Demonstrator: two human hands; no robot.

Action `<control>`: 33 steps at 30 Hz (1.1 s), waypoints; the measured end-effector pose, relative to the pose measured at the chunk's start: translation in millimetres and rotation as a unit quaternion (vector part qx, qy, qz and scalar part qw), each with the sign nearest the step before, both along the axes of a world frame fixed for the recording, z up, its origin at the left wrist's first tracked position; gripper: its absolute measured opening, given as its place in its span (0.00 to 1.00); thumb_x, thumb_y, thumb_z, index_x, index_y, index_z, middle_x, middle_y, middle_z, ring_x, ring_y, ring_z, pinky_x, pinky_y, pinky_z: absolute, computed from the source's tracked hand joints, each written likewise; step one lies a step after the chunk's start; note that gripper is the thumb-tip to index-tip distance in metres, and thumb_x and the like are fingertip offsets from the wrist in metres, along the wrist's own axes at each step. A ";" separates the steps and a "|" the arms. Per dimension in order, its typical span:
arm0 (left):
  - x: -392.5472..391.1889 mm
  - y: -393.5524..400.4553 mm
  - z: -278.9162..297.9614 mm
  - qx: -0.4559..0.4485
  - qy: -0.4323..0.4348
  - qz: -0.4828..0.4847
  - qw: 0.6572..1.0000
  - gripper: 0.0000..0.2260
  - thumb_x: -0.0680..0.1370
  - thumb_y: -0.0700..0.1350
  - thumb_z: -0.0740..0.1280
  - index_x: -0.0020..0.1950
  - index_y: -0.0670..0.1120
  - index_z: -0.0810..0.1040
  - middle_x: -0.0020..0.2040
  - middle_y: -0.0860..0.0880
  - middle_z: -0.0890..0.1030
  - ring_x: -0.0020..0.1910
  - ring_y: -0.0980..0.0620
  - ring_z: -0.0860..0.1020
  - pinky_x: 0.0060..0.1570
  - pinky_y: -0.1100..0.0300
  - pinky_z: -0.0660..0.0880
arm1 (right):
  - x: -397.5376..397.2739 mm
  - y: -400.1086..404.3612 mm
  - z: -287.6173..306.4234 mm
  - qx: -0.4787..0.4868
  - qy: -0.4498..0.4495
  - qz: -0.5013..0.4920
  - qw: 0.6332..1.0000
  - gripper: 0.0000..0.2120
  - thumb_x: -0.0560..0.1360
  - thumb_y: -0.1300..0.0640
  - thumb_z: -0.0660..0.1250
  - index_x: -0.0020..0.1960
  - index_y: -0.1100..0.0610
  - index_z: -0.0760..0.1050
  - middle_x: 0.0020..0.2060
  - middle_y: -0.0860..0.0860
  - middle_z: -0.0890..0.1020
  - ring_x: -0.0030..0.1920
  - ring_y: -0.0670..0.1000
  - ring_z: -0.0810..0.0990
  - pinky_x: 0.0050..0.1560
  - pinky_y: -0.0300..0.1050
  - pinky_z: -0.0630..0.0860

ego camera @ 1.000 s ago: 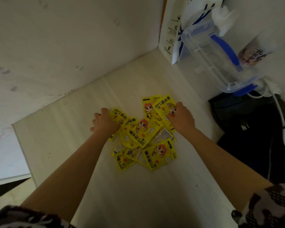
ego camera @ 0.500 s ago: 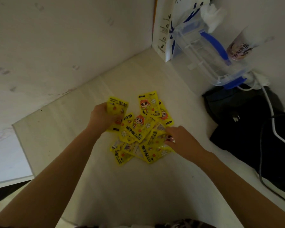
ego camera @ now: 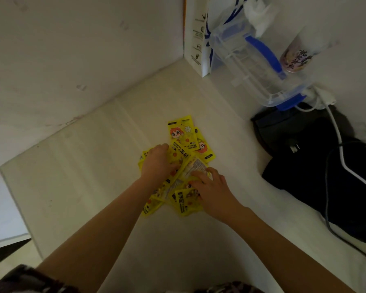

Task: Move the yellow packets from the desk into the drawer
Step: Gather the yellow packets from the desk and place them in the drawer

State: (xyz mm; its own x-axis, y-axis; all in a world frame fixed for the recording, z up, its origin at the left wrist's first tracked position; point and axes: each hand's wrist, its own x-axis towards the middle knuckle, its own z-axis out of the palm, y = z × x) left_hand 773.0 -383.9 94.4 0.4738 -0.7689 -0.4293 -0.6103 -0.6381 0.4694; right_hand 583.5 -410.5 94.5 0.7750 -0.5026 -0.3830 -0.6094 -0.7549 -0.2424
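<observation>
Since a second ago we drew both hands inward, bunching the yellow packets (ego camera: 181, 166) on the counter (ego camera: 93, 166). Our left hand (ego camera: 157, 163) and right hand (ego camera: 211, 187) clutched the pile; two packets lay beyond, nearer the left.

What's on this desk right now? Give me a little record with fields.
packets: yellow packets in an overlapping pile on the desk
left hand: rests on the pile's left side
right hand: on the pile's right side, fingers touching a packet
drawer: not in view
far right: clear jug with blue handle, black bag, white cable
</observation>
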 end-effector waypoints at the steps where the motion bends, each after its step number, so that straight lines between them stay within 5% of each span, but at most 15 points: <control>1: -0.1 1.4 -3.4 0.000 -0.025 -0.012 1.000 0.21 0.71 0.51 0.73 0.59 0.43 0.73 0.57 0.44 0.74 0.58 0.43 0.71 0.50 0.55 0.67 | 0.0 0.4 -1.1 0.007 -0.001 -0.003 1.000 0.21 0.65 0.58 0.74 0.57 0.53 0.78 0.66 0.53 0.75 0.66 0.66 0.70 0.55 0.60 0.73; 3: -0.2 3.7 -7.2 -0.005 -0.048 -0.014 0.999 0.25 0.70 0.52 0.73 0.63 0.43 0.73 0.63 0.45 0.70 0.62 0.43 0.67 0.57 0.53 0.67 | -0.3 1.2 -3.2 0.011 -0.001 0.000 1.000 0.18 0.69 0.58 0.69 0.59 0.56 0.76 0.66 0.53 0.73 0.69 0.64 0.65 0.60 0.59 0.68; 7: -0.3 3.2 -8.2 0.013 -0.056 -0.010 0.998 0.25 0.71 0.54 0.73 0.63 0.44 0.73 0.62 0.44 0.72 0.63 0.42 0.67 0.61 0.48 0.67 | -2.5 -0.4 -4.9 0.005 -0.005 0.015 1.000 0.13 0.70 0.59 0.66 0.54 0.60 0.77 0.55 0.56 0.75 0.61 0.59 0.74 0.56 0.55 0.69; 11: 3.0 7.0 -9.0 -0.002 -0.041 0.015 0.999 0.22 0.71 0.52 0.72 0.60 0.42 0.73 0.57 0.43 0.74 0.59 0.41 0.70 0.57 0.48 0.69 | -4.3 -1.9 -2.1 0.036 0.006 0.014 0.999 0.12 0.73 0.57 0.64 0.57 0.57 0.74 0.56 0.53 0.72 0.56 0.55 0.73 0.56 0.51 0.66; 14: 3.3 12.0 -5.8 -0.041 -0.021 0.048 0.998 0.19 0.72 0.49 0.71 0.57 0.41 0.73 0.53 0.42 0.75 0.55 0.41 0.73 0.49 0.51 0.69 | -8.0 -2.9 4.0 0.072 0.014 -0.018 0.997 0.13 0.76 0.54 0.61 0.58 0.57 0.72 0.56 0.53 0.69 0.53 0.55 0.73 0.48 0.48 0.71; 17: 4.0 15.3 -4.2 -0.069 0.004 0.077 0.995 0.17 0.73 0.49 0.71 0.55 0.41 0.73 0.51 0.43 0.75 0.50 0.44 0.73 0.45 0.55 0.67 | -11.9 -2.3 5.3 0.110 0.017 -0.052 0.992 0.16 0.76 0.52 0.61 0.63 0.56 0.71 0.58 0.54 0.70 0.54 0.56 0.73 0.51 0.51 0.75; 20: 8.8 14.0 -0.4 -0.080 0.068 0.123 0.987 0.14 0.69 0.47 0.74 0.50 0.43 0.74 0.47 0.46 0.78 0.45 0.47 0.77 0.42 0.53 0.76 | -15.2 -3.5 2.8 0.174 0.025 -0.084 0.981 0.16 0.76 0.51 0.64 0.62 0.56 0.72 0.54 0.54 0.75 0.54 0.54 0.74 0.51 0.47 0.73; 23: 17.4 9.1 9.7 -0.080 0.129 0.195 0.969 0.13 0.67 0.42 0.75 0.47 0.46 0.75 0.40 0.51 0.79 0.39 0.52 0.79 0.33 0.60 0.74 | -18.0 -7.9 6.6 0.230 -0.030 -0.131 0.964 0.09 0.75 0.54 0.66 0.56 0.53 0.75 0.46 0.50 0.76 0.47 0.50 0.77 0.44 0.42 0.69; 27: 29.0 -4.5 19.4 -0.129 0.203 0.305 0.921 0.20 0.65 0.39 0.78 0.51 0.48 0.72 0.40 0.55 0.79 0.38 0.55 0.79 0.37 0.58 0.77 | -16.1 -16.9 14.3 0.237 -0.115 -0.211 0.941 0.08 0.75 0.58 0.66 0.46 0.47 0.70 0.40 0.45 0.75 0.40 0.48 0.75 0.41 0.42 0.70; 31: 34.8 -27.8 17.7 -0.123 0.279 0.362 0.881 0.25 0.64 0.38 0.79 0.56 0.46 0.74 0.43 0.50 0.81 0.40 0.50 0.82 0.40 0.51 0.81 | -8.4 -29.5 18.4 0.261 -0.163 -0.302 0.902 0.15 0.74 0.59 0.68 0.59 0.50 0.70 0.45 0.48 0.77 0.42 0.52 0.79 0.34 0.34 0.71; 33: 34.6 -38.8 12.6 -0.105 0.304 0.366 0.873 0.18 0.64 0.37 0.78 0.51 0.43 0.79 0.44 0.46 0.83 0.40 0.47 0.83 0.41 0.47 0.82 | -1.6 -36.3 17.6 0.274 -0.167 -0.327 0.889 0.18 0.74 0.59 0.68 0.62 0.50 0.69 0.46 0.48 0.75 0.40 0.51 0.78 0.30 0.29 0.70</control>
